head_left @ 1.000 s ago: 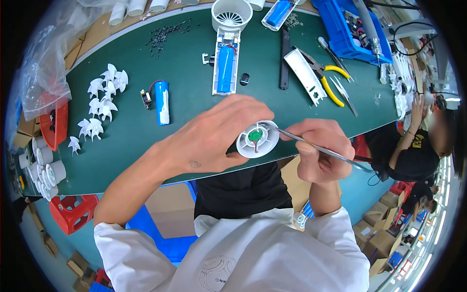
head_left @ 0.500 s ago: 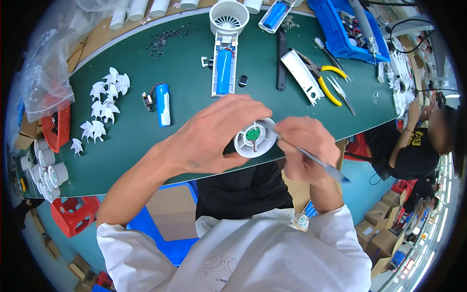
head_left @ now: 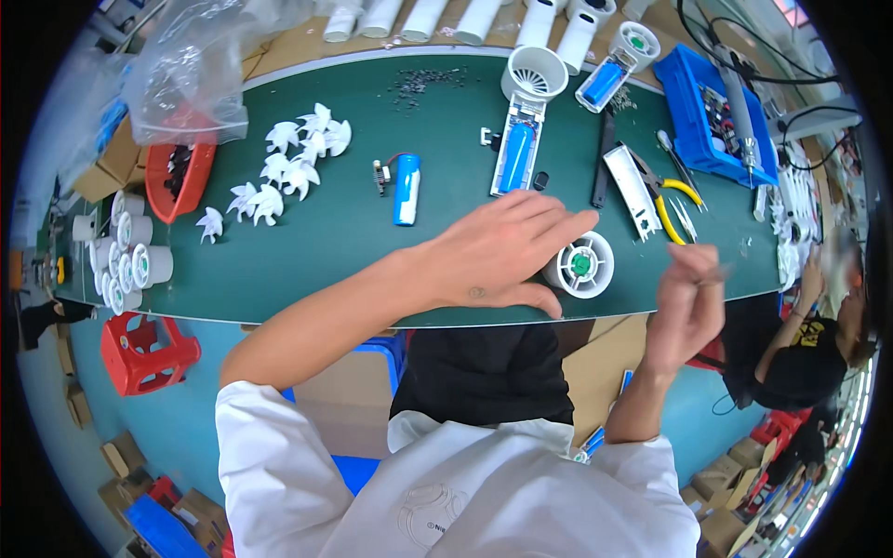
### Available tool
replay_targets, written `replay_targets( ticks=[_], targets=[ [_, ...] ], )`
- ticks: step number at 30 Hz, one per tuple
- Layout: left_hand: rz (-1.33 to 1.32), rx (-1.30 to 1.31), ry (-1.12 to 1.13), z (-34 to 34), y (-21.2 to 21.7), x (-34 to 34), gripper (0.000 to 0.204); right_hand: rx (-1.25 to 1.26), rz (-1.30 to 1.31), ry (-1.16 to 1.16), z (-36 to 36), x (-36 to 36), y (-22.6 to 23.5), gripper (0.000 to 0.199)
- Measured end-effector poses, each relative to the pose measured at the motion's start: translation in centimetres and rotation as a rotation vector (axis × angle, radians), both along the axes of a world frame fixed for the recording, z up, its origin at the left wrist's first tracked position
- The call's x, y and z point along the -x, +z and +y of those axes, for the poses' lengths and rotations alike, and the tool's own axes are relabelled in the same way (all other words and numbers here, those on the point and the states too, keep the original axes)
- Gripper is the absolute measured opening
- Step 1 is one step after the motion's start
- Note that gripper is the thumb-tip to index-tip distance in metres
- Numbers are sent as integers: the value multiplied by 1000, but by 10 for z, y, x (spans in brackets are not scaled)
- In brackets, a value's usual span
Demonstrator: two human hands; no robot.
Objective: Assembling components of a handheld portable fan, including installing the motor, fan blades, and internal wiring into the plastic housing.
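Note:
A white round fan housing (head_left: 602,270) with spokes and a green centre faces up near the table's front edge. My left hand (head_left: 493,249) grips it from the left, index finger along its far rim and thumb at its near side. To the right, my right hand (head_left: 688,302) is raised apart from the housing, fingers curled together. A blurred thin grey streak shows at its fingers; what it holds cannot be made out. Beyond my left hand lies an opened white fan body (head_left: 536,112) with a blue battery (head_left: 518,156) inside.
A loose blue battery (head_left: 406,191) and white fan blades (head_left: 299,175) lie left. Right are pliers (head_left: 668,219), tweezers (head_left: 686,223), a white cover (head_left: 633,191) and a blue bin (head_left: 686,130). White cups (head_left: 153,267) and a red basket (head_left: 193,181) stand far left. A co-worker (head_left: 805,349) sits right.
My right hand has moved away from the housing to the right, and the tweezers no longer show clearly in it. The view has shifted; the housing's open face now points more upward.

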State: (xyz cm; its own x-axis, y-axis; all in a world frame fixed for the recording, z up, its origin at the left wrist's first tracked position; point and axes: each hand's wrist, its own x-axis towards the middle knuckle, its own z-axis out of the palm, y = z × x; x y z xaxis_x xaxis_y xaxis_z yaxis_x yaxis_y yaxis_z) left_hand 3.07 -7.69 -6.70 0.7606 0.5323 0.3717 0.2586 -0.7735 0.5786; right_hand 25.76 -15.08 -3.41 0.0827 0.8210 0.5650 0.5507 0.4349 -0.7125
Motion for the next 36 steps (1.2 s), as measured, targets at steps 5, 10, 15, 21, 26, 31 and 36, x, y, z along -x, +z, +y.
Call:
replay_targets(
  ticks=[5, 10, 15, 21, 26, 31, 36],
  targets=[
    [35, -51, 49, -14, -2, 14, 72, 322, -127, 136, -12, 32, 6, 68],
    [113, -109, 230, -50, 4, 39, 45, 334, 4, 148, -10, 44, -9, 62],
    [-72, -353, 891, -95, -1, 109, 26, 213, -79, 133, -3, 46, -18, 50],
    [64, -328, 1469, -99, -1, 212, 33, 75, -151, 109, 4, 47, -34, 44],
    [134, -231, 1400, -81, -2, 223, 35, -2, -273, 51, 7, 48, -36, 46],
    [209, -313, 1413, -76, -7, 228, 36, 152, -223, 33, 7, 52, -13, 56],
    [397, -473, 1165, -68, 15, 209, 35, 251, -528, 59, 11, 48, 15, 55]
  ],
)
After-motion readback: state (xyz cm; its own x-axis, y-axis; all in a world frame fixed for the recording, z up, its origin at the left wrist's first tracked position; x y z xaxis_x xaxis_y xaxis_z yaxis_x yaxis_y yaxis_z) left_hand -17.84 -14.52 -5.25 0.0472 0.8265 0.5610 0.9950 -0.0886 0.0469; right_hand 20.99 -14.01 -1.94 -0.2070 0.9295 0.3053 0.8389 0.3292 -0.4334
